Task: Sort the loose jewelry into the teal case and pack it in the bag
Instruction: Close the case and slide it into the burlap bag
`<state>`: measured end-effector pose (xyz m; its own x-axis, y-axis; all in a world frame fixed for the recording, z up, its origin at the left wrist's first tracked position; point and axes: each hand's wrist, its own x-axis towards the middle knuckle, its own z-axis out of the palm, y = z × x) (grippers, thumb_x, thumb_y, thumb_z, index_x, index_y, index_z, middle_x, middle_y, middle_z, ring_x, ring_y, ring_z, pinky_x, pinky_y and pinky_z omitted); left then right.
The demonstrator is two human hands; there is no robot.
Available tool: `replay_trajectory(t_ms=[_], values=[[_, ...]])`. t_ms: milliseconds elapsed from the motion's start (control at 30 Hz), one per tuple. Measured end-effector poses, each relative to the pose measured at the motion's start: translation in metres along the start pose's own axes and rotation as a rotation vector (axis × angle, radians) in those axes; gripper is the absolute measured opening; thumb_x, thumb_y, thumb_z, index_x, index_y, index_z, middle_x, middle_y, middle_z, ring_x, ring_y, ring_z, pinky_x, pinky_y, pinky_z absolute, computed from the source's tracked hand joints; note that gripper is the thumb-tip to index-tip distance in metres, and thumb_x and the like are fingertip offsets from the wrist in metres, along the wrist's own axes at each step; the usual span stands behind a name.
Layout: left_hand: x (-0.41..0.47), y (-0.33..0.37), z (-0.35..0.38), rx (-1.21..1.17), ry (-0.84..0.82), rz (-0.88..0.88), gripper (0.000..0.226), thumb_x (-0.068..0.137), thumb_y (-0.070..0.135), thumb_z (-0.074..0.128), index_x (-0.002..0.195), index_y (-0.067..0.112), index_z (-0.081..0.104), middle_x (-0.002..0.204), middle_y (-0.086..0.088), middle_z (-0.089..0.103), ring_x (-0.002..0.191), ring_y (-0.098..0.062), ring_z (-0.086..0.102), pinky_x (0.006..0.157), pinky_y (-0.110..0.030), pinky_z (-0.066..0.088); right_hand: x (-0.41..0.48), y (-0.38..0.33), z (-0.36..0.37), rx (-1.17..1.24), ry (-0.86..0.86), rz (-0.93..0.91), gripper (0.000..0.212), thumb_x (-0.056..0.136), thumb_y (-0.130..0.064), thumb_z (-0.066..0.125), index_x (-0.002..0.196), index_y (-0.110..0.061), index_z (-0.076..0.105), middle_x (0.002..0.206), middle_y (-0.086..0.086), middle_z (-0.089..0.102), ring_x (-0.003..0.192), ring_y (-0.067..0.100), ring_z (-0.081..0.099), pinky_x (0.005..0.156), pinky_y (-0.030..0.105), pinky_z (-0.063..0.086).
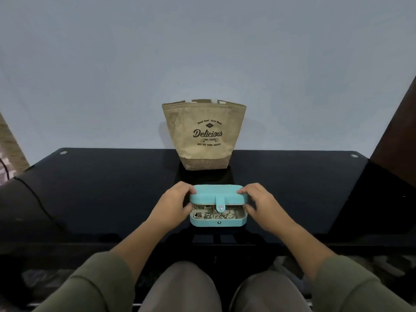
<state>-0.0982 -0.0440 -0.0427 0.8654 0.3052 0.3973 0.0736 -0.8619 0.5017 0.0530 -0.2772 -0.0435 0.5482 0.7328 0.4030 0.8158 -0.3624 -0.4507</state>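
The left hand [173, 200] and right hand [261, 202] hold the lid [217, 194] of the teal case [218, 221] half open. Shiny jewelry [216, 213] sits inside. A brown bag [203, 136] stands behind on the black table [101, 188].

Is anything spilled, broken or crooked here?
Nothing looks wrong. The jewelry lies inside the teal case. Its lid is half lowered, gripped at its ends by the left hand and the right hand, with the snap strap hanging unfastened. The bag stands upright behind it.
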Motion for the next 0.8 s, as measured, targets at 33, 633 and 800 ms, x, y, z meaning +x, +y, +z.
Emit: replay_trajectory(t_ms=[33,633,800], values=[[-0.005,-0.002,0.003,0.026,-0.005,0.024,0.028,0.084,0.009,0.068,0.108,0.02,0.059,0.105,0.015,0.053,0.092,-0.005,0.054,0.08,-0.018,0.046,-0.006,0.001,0.003,-0.031,0.004,-0.021,0.035,0.087,-0.004,0.063,0.119,-0.019,0.058,0.121,-0.009,0.049,0.109,0.001,0.048,0.093,0.017,0.045],[-0.039,-0.015,0.023,0.066,-0.001,0.175,0.034,0.091,0.015,0.064,0.124,0.017,0.062,0.129,0.009,0.053,0.107,-0.007,0.058,0.093,-0.018,0.046,-0.037,0.004,0.023,-0.202,0.035,-0.106,0.037,0.082,-0.015,0.066,0.119,-0.015,0.058,0.119,-0.004,0.052,0.106,0.012,0.051,0.084,0.028,0.053],[-0.037,-0.014,0.028,0.043,0.071,0.171,0.027,0.088,0.009,0.066,0.113,0.017,0.063,0.121,0.011,0.056,0.094,-0.009,0.061,0.081,-0.021,0.053,-0.037,0.0,0.031,-0.17,0.067,-0.073,0.044,0.083,-0.024,0.069,0.124,-0.017,0.055,0.127,-0.004,0.046,0.116,0.012,0.045,0.094,0.028,0.049]])
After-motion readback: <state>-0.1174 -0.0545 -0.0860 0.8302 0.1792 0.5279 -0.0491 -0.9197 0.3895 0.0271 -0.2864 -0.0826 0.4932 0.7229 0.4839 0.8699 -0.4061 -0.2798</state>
